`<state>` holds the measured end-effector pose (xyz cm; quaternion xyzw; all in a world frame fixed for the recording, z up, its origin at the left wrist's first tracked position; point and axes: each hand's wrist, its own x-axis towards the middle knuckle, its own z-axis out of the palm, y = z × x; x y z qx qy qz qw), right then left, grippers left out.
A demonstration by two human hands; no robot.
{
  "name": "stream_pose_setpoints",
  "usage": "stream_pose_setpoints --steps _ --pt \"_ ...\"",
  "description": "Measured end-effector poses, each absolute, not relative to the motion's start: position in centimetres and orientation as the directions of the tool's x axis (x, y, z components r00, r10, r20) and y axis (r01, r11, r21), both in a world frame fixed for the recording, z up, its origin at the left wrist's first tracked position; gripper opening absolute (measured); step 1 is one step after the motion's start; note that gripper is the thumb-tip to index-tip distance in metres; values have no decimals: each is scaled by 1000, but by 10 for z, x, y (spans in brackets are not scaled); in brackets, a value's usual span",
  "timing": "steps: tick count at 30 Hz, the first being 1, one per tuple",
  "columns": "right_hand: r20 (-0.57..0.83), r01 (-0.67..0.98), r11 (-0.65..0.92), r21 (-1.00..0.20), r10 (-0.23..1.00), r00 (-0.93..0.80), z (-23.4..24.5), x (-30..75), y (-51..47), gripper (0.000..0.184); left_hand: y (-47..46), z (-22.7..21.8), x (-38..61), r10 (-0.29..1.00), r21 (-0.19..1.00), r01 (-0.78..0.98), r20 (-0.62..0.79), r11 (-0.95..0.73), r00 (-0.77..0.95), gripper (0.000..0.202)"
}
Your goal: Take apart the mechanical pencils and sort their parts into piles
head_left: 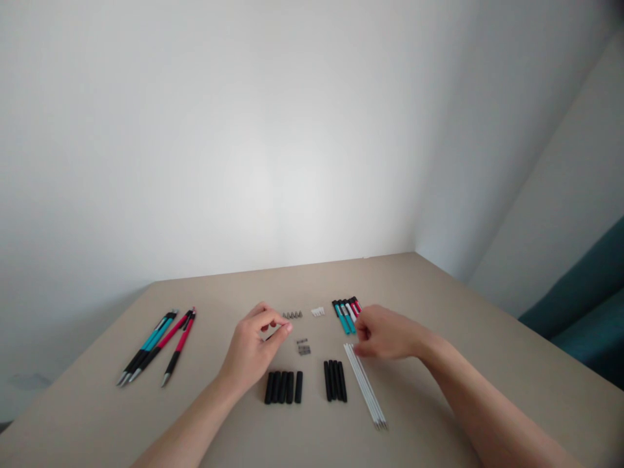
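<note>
My left hand (256, 344) hovers over the middle of the table, thumb and index fingertips pinched together; whatever is between them is too small to make out. Below it lie several black rubber grip sleeves (283, 388). Just beyond its fingertips sit small springs (293, 315) and little metal pieces (303, 349). My right hand (385, 333) is closed, its fingers curled down beside the coloured pen barrels (345, 317) and over the upper ends of the white ink refills (366, 388). The right fingertips are hidden, so any thing in them cannot be seen.
Several assembled pens (178, 348), blue and red with black grips, lie at the left. Small white plastic parts (318, 312) sit behind the metal pieces. A second row of black tubes (335, 381) lies beside the refills. A wall (273, 143) rises behind the table.
</note>
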<state>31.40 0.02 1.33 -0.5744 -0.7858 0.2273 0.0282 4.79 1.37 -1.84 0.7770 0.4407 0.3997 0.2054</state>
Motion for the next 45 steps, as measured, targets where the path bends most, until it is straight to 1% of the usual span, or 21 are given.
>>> stream_pose_setpoints --steps 3,5,7,11,14,18,24,30,40,45 --pt "21 839 283 -464 951 -309 12 298 -1 20 11 -15 48 846 710 460 442 -533 299 19" --pt "108 799 311 -515 948 -300 9 286 -4 17 9 -13 49 865 768 405 400 -497 305 20" --pt "151 731 368 -575 925 -347 5 275 -7 12 7 -11 50 885 829 342 345 -443 312 20" --pt "219 625 445 -641 887 -407 -1 260 -12 25 6 -11 51 905 913 213 266 -347 333 19" --pt "268 587 466 -662 878 -396 -2 257 -13 22 7 -12 53 916 937 181 228 -298 330 19" --pt "338 565 486 -667 873 -352 -2 259 -13 19 9 -15 54 923 951 185 175 -249 342 19" --pt "389 529 491 -692 871 -300 -5 258 -13 22 10 -22 55 899 966 190 78 -174 430 16" --pt "405 506 504 -699 863 -301 -4 257 -14 23 11 -27 56 874 967 187 60 -170 481 13" --pt "430 506 479 -717 876 -220 -5 260 -12 24 10 -21 55 893 940 281 50 -194 447 14" --pt "440 508 456 -731 883 -161 -6 262 -11 23 12 -21 54 909 874 400 100 -274 404 14"
